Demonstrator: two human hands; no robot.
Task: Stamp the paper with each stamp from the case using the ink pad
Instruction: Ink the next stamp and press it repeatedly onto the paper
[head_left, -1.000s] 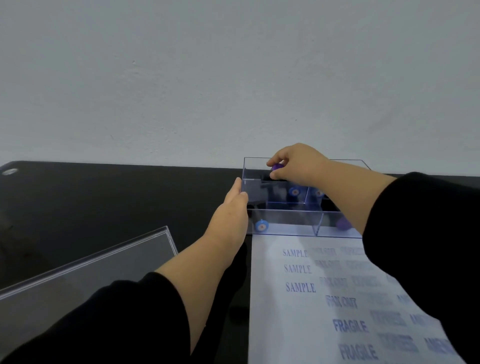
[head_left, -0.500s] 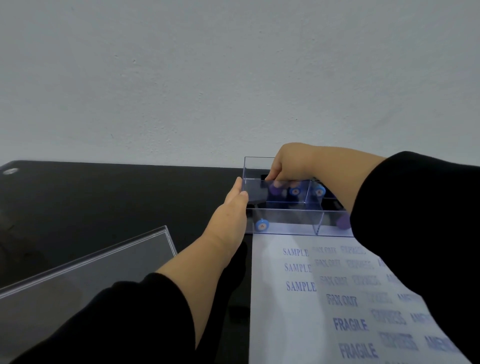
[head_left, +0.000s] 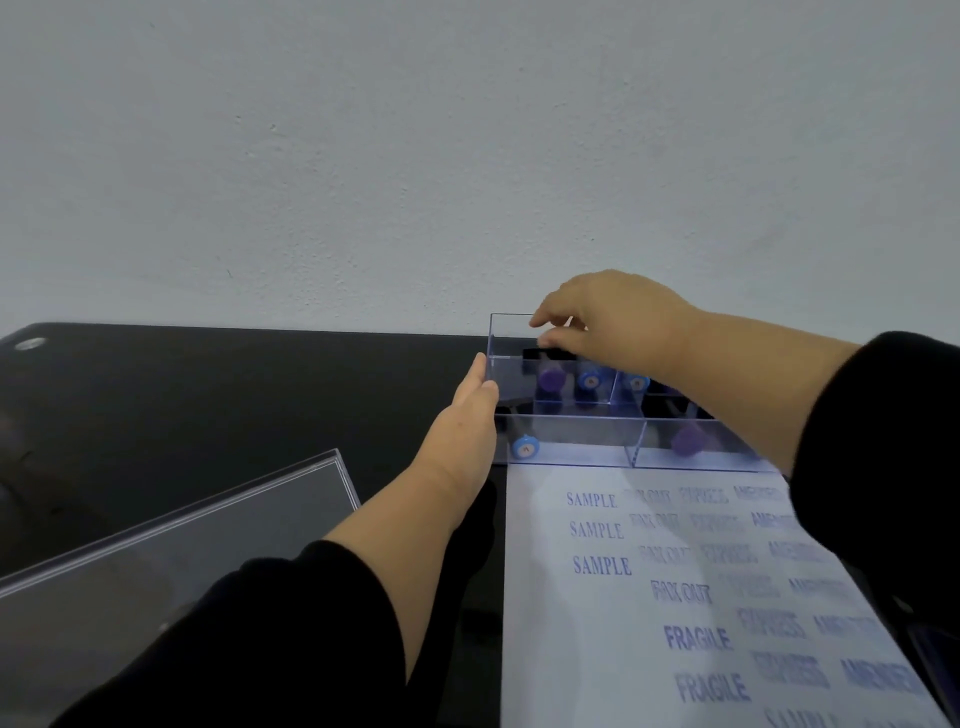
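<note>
A clear plastic stamp case (head_left: 582, 436) with several compartments stands at the far edge of the white paper (head_left: 571, 634), which carries blue prints such as SAMPLE, FAX OUT and FRAGILE. A purple-handled stamp (head_left: 550, 378) lies in the back left compartment beside two blue-capped stamps (head_left: 589, 381). Another blue-capped stamp (head_left: 524, 448) and a purple one (head_left: 688, 439) lie in the front row. My right hand (head_left: 613, 317) hovers just above the back left compartment with loose fingers, holding nothing. My left hand (head_left: 467, 421) rests flat against the case's left wall. I cannot see the ink pad.
The clear lid (head_left: 156, 545) of the case lies on the black table (head_left: 234, 395) at the left. A pale wall rises right behind the table's far edge. My right sleeve (head_left: 883, 467) covers the paper's right side.
My right hand lowered the purple stamp into the back left compartment, let go of it and rose above the rim. My left hand stayed on the case wall.
</note>
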